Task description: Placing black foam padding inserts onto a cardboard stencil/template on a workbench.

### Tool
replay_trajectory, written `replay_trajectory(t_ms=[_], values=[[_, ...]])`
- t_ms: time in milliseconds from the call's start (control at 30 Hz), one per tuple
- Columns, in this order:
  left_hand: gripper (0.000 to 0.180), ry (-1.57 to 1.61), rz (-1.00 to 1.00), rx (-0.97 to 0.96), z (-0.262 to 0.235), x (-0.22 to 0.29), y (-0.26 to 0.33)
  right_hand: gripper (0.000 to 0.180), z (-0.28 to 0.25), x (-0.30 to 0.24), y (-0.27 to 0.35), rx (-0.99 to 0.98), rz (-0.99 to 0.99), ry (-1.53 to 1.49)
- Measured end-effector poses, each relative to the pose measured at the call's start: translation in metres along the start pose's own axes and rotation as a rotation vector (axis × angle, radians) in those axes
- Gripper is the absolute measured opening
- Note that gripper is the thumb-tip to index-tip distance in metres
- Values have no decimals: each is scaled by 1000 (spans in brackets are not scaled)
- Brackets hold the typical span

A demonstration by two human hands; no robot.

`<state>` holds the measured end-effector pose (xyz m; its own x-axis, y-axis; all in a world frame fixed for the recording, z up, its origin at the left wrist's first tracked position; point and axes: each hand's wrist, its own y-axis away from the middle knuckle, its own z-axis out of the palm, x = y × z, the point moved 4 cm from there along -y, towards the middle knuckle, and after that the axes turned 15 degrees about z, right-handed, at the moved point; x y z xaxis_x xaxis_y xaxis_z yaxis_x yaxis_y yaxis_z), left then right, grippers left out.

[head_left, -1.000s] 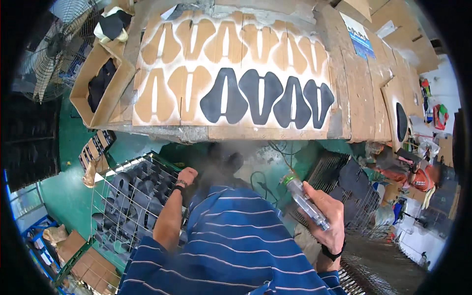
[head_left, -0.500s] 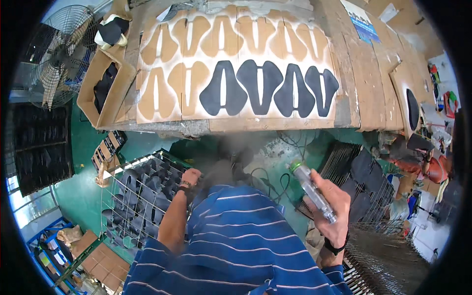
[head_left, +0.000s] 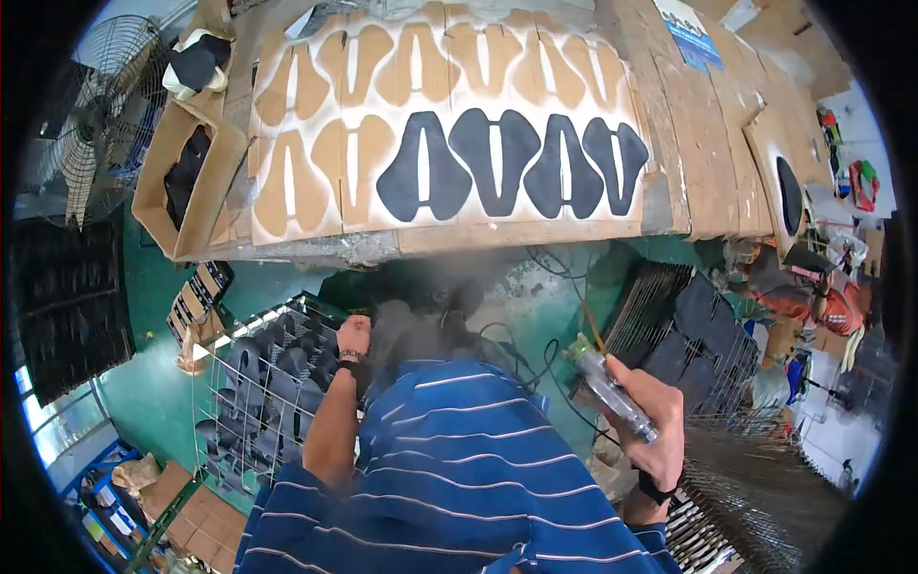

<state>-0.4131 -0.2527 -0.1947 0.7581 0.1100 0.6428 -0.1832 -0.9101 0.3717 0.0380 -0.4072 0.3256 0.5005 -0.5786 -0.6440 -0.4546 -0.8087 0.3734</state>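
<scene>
My right hand [head_left: 655,421] is wrapped round a silver cylindrical spray gun [head_left: 617,397] with a green collar at its far end. It holds the gun slanted, in front of the table and to the right of my body. My left hand [head_left: 353,335] is closed in a loose fist beside the right edge of a wire basket [head_left: 206,421], with nothing showing from it. On the table, four-sided cardboard [head_left: 316,222] carries black butterfly-shaped pads [head_left: 426,177] in its nearer row. Bare brown shapes [head_left: 418,67] edged with white overspray fill the rest.
Grey curved parts [head_left: 251,368] fill the basket. A black pad [head_left: 787,196] leans at the table's right end. At the left stand a cardboard box [head_left: 158,191] and a large fan [head_left: 96,115]. Cables [head_left: 550,359] trail on the green floor; wire racks [head_left: 645,306] stand right.
The table and its pads have shifted slightly left in view. My left hand has moved slightly left and up. The spray gun remains in my right hand, with a yellowish line now visible beyond it.
</scene>
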Motion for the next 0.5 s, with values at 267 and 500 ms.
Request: replay_trajectory(t_ms=[267, 500], values=[[14, 214, 358, 96, -83, 40, -55, 62, 42, -57, -6, 204, 135, -31], [14, 307, 474, 242, -195, 82, -121, 57, 91, -119, -33, 252, 186, 1]])
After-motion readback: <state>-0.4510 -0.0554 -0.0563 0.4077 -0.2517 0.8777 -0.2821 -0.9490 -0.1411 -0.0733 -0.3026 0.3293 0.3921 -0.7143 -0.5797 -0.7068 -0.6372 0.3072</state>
